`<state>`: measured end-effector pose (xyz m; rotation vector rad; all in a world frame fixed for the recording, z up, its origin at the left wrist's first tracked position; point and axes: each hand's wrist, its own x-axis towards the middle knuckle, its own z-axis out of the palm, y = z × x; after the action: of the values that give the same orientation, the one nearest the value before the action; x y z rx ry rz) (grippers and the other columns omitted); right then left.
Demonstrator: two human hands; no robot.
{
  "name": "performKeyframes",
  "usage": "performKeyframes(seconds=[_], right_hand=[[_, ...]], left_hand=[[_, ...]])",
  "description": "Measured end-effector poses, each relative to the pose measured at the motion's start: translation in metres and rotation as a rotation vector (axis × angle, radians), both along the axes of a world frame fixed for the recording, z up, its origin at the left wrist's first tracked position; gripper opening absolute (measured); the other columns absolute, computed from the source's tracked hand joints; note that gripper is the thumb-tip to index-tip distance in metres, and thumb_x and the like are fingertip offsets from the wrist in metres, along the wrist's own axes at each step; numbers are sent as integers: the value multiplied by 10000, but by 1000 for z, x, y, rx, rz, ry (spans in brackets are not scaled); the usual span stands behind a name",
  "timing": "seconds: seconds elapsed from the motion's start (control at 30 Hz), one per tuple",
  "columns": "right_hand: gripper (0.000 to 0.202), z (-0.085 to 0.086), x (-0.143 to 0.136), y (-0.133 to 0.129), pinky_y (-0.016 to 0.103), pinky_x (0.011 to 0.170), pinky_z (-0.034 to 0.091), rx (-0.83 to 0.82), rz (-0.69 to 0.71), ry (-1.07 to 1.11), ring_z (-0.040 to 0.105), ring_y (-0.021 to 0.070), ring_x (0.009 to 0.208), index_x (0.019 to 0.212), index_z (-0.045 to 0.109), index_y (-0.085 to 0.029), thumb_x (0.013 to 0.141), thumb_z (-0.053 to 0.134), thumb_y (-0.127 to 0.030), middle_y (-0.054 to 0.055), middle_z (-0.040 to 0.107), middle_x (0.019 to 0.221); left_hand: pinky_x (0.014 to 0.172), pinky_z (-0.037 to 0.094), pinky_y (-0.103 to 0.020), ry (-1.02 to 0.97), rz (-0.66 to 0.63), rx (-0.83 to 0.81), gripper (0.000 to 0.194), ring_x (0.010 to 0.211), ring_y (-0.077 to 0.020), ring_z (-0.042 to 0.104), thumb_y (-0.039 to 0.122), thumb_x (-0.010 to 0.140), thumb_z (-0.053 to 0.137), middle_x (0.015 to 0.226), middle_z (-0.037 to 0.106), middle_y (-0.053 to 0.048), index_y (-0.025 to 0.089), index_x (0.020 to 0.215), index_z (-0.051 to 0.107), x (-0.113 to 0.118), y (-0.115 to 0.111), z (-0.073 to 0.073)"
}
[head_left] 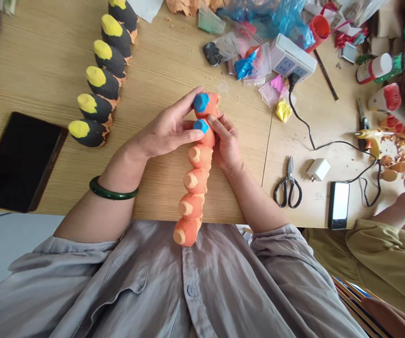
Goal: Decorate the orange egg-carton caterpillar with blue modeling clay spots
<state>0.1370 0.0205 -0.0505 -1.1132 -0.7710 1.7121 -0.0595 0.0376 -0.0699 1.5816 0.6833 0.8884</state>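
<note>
Right at the centre of the frame, it's the orange strip (pixel 200 182), six knobbly bumps in a row, trailing down past the near edge of the counter (pixel 163 192) to the grey shirt (pixel 167 272)! Left hand (pixel 172 126) on the top end: thumb against the lower of two blue caps (pixel 199 102), fingers reaching up beside the upper one, a loose pinch round the tips. Right hand (pixel 227 143) opposite, thumb pressed on the orange side, the other fingers bent round behind, partly hidden.

Looks feather-light to me, like a moulded shell, firm along each bump but likely to fold at the narrow necks, and that ragged right edge could tear. Nothing slippery about it, I'd say. Those caps seem soft, quick to dent, so take the orange flanks instead, and prop the long lower end: it overhangs, with no hand near it.
</note>
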Motion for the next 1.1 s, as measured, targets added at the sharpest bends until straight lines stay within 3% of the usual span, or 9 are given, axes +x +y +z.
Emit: performKeyframes(seconds=[0.23, 0.33, 0.43, 0.53, 0.63, 0.7, 0.8, 0.9, 1.1], right_hand=[[305, -3, 2, 3, 367, 851, 610, 49, -2, 22, 704, 208, 922, 962, 653, -324, 953, 863, -545, -27, 773, 908], [309, -4, 2, 3, 380, 856, 598, 55, 4, 31, 698, 213, 926, 954, 651, -324, 944, 869, -542, -20, 770, 948], [294, -4, 2, 3, 390, 840, 619, 60, 12, 55, 702, 219, 903, 980, 677, -325, 911, 881, -525, -19, 768, 973], [328, -1, 3, 3, 414, 851, 659, 10, 10, 5, 761, 264, 1016, 982, 690, -336, 880, 894, -572, -1, 786, 972], [387, 1, 4, 4, 447, 910, 679, -38, 10, -35, 775, 309, 1170, 995, 705, -352, 828, 931, -619, 19, 821, 991], [393, 2, 5, 5, 466, 949, 682, -36, 25, -15, 765, 321, 1221, 1019, 718, -361, 816, 923, -628, 25, 832, 1009], [331, 1, 6, 7, 480, 977, 680, -20, 46, 11, 766, 317, 1182, 1025, 707, -354, 866, 847, -607, 25, 815, 987], [260, 0, 7, 9, 461, 993, 658, -20, 40, 2, 767, 291, 1100, 1030, 688, -336, 915, 788, -548, 22, 807, 968], [214, -5, 10, 10, 378, 904, 619, 34, 38, 53, 737, 217, 948, 1046, 709, -320, 935, 788, -485, -6, 799, 961]], left_hand=[[1361, 540, -640, -58, 19, -44, 1063, 1798, -444, 348, 487, 1011, 878, 1969, 307, -111, 301, 1875, 288, 5, -7, 11], [1366, 545, -631, -80, -18, -36, 1035, 1808, -439, 331, 487, 1000, 869, 1975, 298, -67, 359, 1868, 319, 3, -6, 14], [1364, 542, -642, -80, -2, -44, 1046, 1800, -446, 342, 496, 986, 889, 1966, 323, -82, 336, 1859, 335, 4, -5, 14], [1340, 565, -643, -61, 54, -45, 1046, 1725, -453, 475, 482, 995, 884, 1963, 325, -113, 308, 1861, 323, 8, -9, 13], [1203, 686, -588, -37, 137, 8, 1014, 1586, -429, 649, 456, 999, 855, 1946, 366, -72, 397, 1864, 328, 16, -16, 10], [1175, 706, -571, -33, 211, 83, 1006, 1560, -419, 667, 437, 974, 869, 1912, 430, -37, 432, 1851, 375, 21, -21, 10], [1119, 728, -488, -49, 302, 111, 1012, 1516, -388, 696, 396, 941, 929, 1880, 474, 1, 486, 1822, 438, 25, -26, 13], [995, 749, -429, -152, 256, -15, 1066, 1413, -342, 764, 413, 920, 972, 1900, 444, 48, 592, 1804, 404, 26, -25, 17], [1221, 678, -543, -294, 243, -195, 750, 1461, -370, 753, 440, 937, 948, 1814, 583, 20, 475, 1638, 683, 28, -22, 23]])
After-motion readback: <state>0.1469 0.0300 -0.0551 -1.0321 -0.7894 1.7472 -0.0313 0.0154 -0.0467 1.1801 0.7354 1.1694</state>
